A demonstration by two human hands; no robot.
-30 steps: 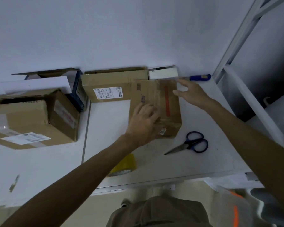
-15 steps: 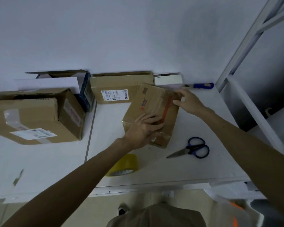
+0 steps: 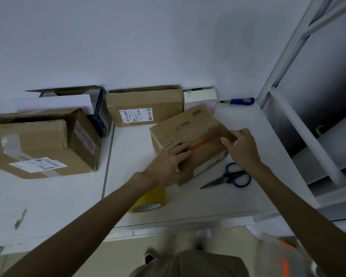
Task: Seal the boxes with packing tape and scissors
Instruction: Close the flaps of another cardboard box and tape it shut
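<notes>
The small box (image 3: 190,134) sits skewed on the white table (image 3: 238,202), right of centre, a red strip running across its taped top. Behind it, against the far wall, stand a labelled box (image 3: 144,106) and a white box (image 3: 200,94); the small box's far corner comes close to both. A blue-handled knife (image 3: 239,101) lies far right, by the shelf frame (image 3: 288,76). A big box (image 3: 38,144) fills the left side, with an open carton (image 3: 72,98) behind it. The scissors (image 3: 232,176) lie just near-right of the small box, under my right wrist, and the yellow tape roll (image 3: 150,200) stands near me, partly hidden by my left forearm. My left hand (image 3: 168,164) lies on the box's near-left corner, fingers fairly straight across the top. My right hand (image 3: 242,148) curls over the right end, gripping the edge there.
</notes>
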